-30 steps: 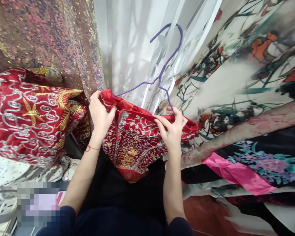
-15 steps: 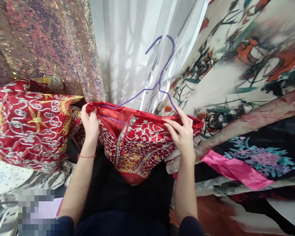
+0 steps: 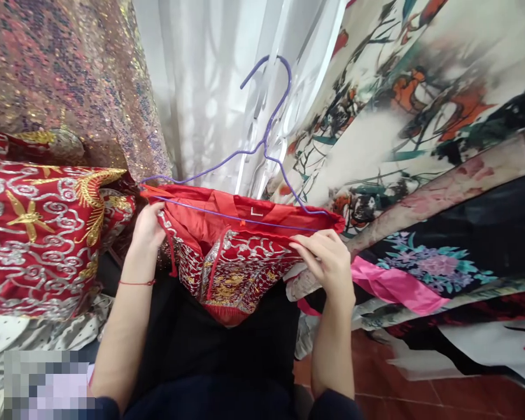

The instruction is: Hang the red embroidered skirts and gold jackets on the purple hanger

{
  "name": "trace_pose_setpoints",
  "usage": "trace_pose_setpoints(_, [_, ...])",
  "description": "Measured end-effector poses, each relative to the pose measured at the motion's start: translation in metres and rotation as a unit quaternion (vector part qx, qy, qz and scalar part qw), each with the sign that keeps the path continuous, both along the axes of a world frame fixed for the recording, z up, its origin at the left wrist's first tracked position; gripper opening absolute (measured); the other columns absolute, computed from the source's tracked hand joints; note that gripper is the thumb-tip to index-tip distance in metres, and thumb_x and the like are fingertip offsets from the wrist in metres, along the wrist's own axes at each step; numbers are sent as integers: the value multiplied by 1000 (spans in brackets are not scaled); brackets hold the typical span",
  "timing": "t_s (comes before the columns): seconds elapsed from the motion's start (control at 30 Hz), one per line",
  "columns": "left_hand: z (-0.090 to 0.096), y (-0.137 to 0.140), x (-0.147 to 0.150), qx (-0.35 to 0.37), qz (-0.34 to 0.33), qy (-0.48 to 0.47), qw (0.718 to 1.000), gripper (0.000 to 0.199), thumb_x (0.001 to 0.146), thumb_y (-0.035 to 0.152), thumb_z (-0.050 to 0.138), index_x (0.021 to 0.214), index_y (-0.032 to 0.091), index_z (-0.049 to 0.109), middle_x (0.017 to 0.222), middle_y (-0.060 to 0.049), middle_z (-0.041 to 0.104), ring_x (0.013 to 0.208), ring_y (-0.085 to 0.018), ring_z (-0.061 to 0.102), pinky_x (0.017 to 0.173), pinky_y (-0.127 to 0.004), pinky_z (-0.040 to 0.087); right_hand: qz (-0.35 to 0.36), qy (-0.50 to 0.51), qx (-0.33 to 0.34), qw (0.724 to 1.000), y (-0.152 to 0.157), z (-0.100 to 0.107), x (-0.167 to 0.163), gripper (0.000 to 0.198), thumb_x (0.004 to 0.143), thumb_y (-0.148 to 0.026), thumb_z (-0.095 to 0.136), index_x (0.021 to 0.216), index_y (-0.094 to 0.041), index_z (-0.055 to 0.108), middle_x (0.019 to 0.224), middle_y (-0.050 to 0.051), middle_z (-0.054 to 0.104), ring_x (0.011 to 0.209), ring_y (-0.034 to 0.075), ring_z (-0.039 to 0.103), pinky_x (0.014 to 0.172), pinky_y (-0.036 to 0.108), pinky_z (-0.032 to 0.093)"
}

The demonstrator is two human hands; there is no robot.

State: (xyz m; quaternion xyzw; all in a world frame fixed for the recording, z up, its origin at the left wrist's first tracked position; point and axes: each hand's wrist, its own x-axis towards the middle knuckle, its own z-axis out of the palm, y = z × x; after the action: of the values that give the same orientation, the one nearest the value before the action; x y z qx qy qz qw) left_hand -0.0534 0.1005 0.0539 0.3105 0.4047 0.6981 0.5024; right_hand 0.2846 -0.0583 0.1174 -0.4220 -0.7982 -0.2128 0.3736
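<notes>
A red skirt (image 3: 236,274) with silver and gold embroidery hangs between my hands, its waistband spread and the red lining showing an L mark. My left hand (image 3: 149,226) pinches the waistband at its left end. At the right end, my right hand (image 3: 326,254) grips the front edge of the waistband between thumb and fingers. A purple hanger (image 3: 265,143) sits in the waist opening, its hook pointing up and its lower bar crossing in front of the lining. A thin red cord dangles near my left hand.
Another red embroidered garment (image 3: 39,233) lies bunched at the left. Behind are a sequined cloth (image 3: 70,70) and white sheer fabric (image 3: 201,87). Patterned cloth (image 3: 376,134) slopes along the right, above a pink ribbon (image 3: 398,286) and a dark floral fabric (image 3: 499,216). Tiled floor (image 3: 398,379) shows lower right.
The hanger's lower bar has come up out of the skirt and now shows across the waist opening. My left hand sits lower on the waistband. The view has shifted rightward.
</notes>
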Motion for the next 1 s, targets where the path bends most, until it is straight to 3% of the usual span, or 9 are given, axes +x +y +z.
trace_pose_setpoints(0.1, [-6,-13,11,-17,22,41,999,21,57,21,65,77,19,63,70,2,67,76,-18,67,86,-32,56,3,7,-17,1000,-4,-6,-1,8,98,-22,63,99,-19,71,73,0,73,57,10,60,69,29,48])
trace_pose_setpoints(0.2, [-6,-28,18,29,8,147,989,27,60,30,70,85,20,67,86,0,72,87,-19,65,89,-31,53,15,20,-44,999,-9,-17,-3,10,99,-21,61,101,-19,71,81,2,79,59,11,64,65,28,49])
trace_pose_setpoints(0.4, [2,-50,22,86,-36,337,937,26,71,40,66,82,17,70,80,-2,68,78,-19,60,80,-32,51,9,-11,-174,985,-28,-32,-17,21,99,-36,61,89,-19,69,76,1,76,54,12,55,58,28,45])
trace_pose_setpoints(0.53, [-2,-69,14,97,-85,250,960,14,66,32,68,71,18,70,77,-2,68,74,-18,59,72,-29,49,45,-39,-247,967,-39,-32,-31,24,99,-36,60,82,-20,67,75,1,70,63,14,57,66,28,47])
trace_pose_setpoints(0.63, [-7,-85,1,94,-135,174,971,9,62,27,67,64,18,69,70,-3,64,66,-16,58,63,-27,47,99,-31,-231,968,-45,-29,-39,20,96,-35,64,84,-20,69,109,10,72,99,20,65,87,34,52])
trace_pose_setpoints(0.7, [-9,-92,-8,93,-127,144,977,9,60,25,66,63,17,69,68,-4,63,64,-16,58,61,-27,47,116,-24,-200,973,-46,-25,-42,17,94,-34,68,85,-21,71,139,14,62,130,29,54,104,44,48])
trace_pose_setpoints(0.77, [-8,-98,-14,95,-102,115,983,9,60,24,64,60,16,67,67,-5,62,64,-16,58,60,-27,47,113,-26,-173,978,-42,-22,-43,13,92,-32,70,85,-22,72,155,16,49,146,34,40,111,52,42])
trace_pose_setpoints(0.9, [-2,-104,-17,101,-144,61,982,13,59,28,58,55,16,62,54,-5,52,55,-16,52,53,-28,44,81,-68,-167,980,-27,-22,-46,11,97,-28,65,91,-22,72,149,17,55,141,30,49,114,56,37])
trace_pose_setpoints(1.0, [1,-109,-15,105,-178,46,977,15,61,30,58,55,17,62,52,-5,50,54,-16,50,53,-28,45,75,-101,-187,974,-16,-28,-50,18,101,-29,59,91,-21,71,110,8,77,106,22,71,107,46,45])
